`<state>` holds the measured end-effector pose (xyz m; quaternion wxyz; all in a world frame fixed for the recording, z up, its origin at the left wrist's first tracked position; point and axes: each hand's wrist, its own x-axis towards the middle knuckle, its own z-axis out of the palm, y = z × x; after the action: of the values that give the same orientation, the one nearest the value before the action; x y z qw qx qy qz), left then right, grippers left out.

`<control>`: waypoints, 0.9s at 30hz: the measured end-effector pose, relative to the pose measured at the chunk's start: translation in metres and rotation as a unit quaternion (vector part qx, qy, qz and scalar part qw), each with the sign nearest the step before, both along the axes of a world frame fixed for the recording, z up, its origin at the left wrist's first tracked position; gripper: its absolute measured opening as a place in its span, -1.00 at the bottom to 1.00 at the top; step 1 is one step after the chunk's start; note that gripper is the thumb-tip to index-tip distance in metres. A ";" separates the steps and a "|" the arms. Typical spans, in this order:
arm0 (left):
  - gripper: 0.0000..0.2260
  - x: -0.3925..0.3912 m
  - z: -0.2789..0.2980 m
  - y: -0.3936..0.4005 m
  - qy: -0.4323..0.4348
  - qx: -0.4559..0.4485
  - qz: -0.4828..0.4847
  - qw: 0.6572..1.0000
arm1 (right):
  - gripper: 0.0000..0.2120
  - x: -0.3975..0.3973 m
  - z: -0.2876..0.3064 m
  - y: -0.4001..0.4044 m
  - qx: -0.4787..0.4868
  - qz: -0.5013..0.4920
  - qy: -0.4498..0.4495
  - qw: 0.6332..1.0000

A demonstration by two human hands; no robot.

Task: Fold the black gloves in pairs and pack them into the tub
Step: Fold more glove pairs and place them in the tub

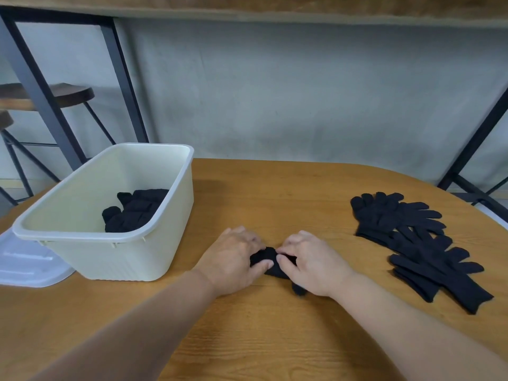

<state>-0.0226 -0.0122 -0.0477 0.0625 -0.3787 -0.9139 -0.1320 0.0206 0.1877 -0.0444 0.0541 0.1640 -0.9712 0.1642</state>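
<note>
Closest in, two bare arms reach over the wooden table [247,339]. The left hand [233,262] and the right hand [310,264] meet on a small black glove bundle [265,261]. The fingers of both hands are bent and pinch the bundle from each side, with the thumbs tucked in against it. They probably hold it like this to keep the fold tight so it does not spring open. The bundle sits on the table, just beside the tub.

To the right, well apart from the hands, lies a pile of flat black gloves [417,246]. They lie spread out, likely so the next pair is easy to pick.

To the left stands the cream tub [118,254], close by so a short move will drop the bundle in. Folded gloves [134,211] already lie at its bottom. A clear lid [24,262] lies flat, partly under the tub.

Farther back are stools [74,94] and a grey wall [302,92].
</note>
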 end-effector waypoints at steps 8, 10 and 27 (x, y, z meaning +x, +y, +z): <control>-0.62 0.011 -0.005 0.000 0.000 -0.006 0.015 1.000 | -0.73 0.015 -0.001 -0.006 -0.007 0.010 0.052 0.999; -0.64 0.013 -0.003 0.002 -0.006 -0.008 0.032 0.999 | -0.69 0.018 0.001 -0.009 0.000 0.019 0.046 0.999; -0.81 0.010 0.016 0.012 -0.012 -0.087 0.041 0.995 | -0.70 0.009 0.002 -0.011 0.065 -0.009 0.028 0.997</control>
<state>-0.0130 -0.0003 -0.0315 0.0231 -0.3435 -0.9373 -0.0538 0.0292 0.1769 -0.0422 0.0720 0.1626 -0.9794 0.0955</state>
